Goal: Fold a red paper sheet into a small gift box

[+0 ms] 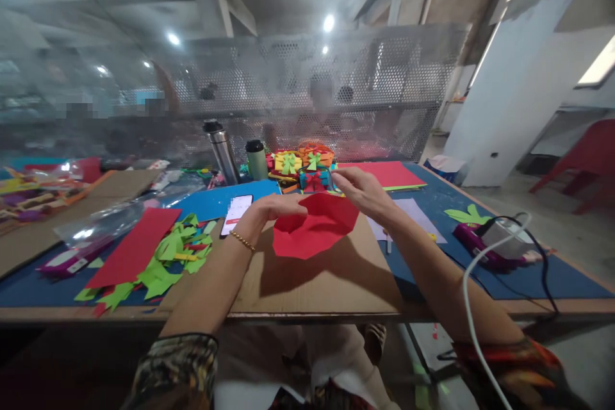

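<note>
A creased sheet of red paper (317,230) is raised over the cardboard, its shadow falling beneath it. My left hand (281,206), with a gold bead bracelet on the wrist, is closed on the paper's left side, the thumb lying over it. At the paper's upper right edge is my right hand (362,191), its fingers curved over the far side; the thumb is hidden. Just beyond the fingers stands a small blue paper basket (314,180) with a red bow, beside yellow and orange baskets (287,164) with green bows.
Brown cardboard (327,288) lies under the work. On the left are a phone (237,214), green paper scraps (168,256) and a red sheet (137,246). A steel flask (223,157) and a green tumbler (257,160) stand behind. At right, a purple device (487,250) has a white cable.
</note>
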The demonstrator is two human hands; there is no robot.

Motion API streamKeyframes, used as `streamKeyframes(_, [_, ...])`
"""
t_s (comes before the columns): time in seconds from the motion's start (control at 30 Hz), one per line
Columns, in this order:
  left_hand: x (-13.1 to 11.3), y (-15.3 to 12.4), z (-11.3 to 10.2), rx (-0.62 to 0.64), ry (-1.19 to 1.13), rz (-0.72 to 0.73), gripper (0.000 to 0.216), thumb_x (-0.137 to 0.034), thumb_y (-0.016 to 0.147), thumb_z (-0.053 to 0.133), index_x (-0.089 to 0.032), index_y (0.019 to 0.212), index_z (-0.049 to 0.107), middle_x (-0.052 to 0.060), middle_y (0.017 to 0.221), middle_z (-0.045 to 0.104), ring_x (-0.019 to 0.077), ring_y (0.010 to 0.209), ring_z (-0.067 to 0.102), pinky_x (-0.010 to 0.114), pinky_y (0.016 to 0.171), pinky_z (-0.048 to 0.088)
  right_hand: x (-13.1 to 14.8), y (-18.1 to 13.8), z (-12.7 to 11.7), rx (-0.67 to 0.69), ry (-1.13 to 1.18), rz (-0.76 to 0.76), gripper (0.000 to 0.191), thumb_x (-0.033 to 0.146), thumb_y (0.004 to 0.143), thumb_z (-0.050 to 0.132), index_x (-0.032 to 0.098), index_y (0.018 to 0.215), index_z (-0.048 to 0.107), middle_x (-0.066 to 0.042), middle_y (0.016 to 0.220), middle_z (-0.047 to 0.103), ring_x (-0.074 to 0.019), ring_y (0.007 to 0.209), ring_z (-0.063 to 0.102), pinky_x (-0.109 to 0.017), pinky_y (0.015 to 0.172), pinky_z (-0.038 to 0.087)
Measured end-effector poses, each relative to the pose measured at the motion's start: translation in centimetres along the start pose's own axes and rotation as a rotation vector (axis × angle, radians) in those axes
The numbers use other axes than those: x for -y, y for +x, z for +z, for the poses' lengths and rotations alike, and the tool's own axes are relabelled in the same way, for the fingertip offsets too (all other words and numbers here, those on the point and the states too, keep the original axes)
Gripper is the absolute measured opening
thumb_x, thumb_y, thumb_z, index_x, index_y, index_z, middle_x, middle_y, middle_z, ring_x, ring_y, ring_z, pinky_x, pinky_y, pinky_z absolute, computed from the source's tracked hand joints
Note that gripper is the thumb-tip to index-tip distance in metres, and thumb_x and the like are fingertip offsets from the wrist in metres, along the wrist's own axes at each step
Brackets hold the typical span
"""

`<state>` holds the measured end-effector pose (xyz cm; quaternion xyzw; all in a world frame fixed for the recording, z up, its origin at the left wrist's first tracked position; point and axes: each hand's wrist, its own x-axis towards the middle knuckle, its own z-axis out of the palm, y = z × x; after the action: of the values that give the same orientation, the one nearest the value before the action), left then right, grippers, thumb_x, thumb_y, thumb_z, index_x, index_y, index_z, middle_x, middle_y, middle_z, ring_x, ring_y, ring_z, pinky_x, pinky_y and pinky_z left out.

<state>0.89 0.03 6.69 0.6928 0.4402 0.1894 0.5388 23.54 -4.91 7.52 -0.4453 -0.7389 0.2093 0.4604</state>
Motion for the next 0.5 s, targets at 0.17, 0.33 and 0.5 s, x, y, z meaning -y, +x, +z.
streamKeyframes(0.17, [0.9, 0.0, -0.4, 0.184, 0.159, -0.062, 0.026, -0.013, 0.056, 0.066, -0.018, 0.08, 0.075, 0.001, 0.071, 0.073, 0.0174, 0.067, 0.067, 0.025, 0.062, 0.053, -2.3, 0.4, 1.6, 0.42, 0.09, 0.152, 0.046, 0.061, 0.076, 0.074, 0.017, 0.09, 0.081, -0.006, 0.088, 0.076, -0.0203, 0.081, 0.066, -0.031, 0.071, 0.052])
streamKeyframes(0.33, [1.3, -0.9, -2.0, 0.229, 0.287, -0.046, 0.016, -0.023, 0.066, 0.066, -0.016, 0.078, 0.073, 0.0, 0.069, 0.067, 0.0129, 0.06, 0.058, 0.022, 0.055, 0.044, -4.6, -0.4, 1.9, 0.478, 0.223, 0.354, 0.04, 0.05, 0.068, 0.082, 0.017, 0.092, 0.082, -0.006, 0.09, 0.078, -0.0171, 0.078, 0.066, -0.029, 0.07, 0.051])
streamKeyframes(0.5, [1.2, -1.1, -1.9, 0.141, 0.453, 0.036, 0.024, -0.034, 0.072, 0.069, -0.016, 0.057, 0.062, -0.003, 0.054, 0.049, 0.0095, 0.052, 0.041, 0.024, 0.05, 0.028, -4.4, -0.6, 2.0, 0.448, 0.209, 0.365, 0.045, 0.056, 0.067, 0.082, 0.017, 0.089, 0.082, -0.007, 0.09, 0.078, -0.0174, 0.078, 0.065, -0.029, 0.071, 0.05])
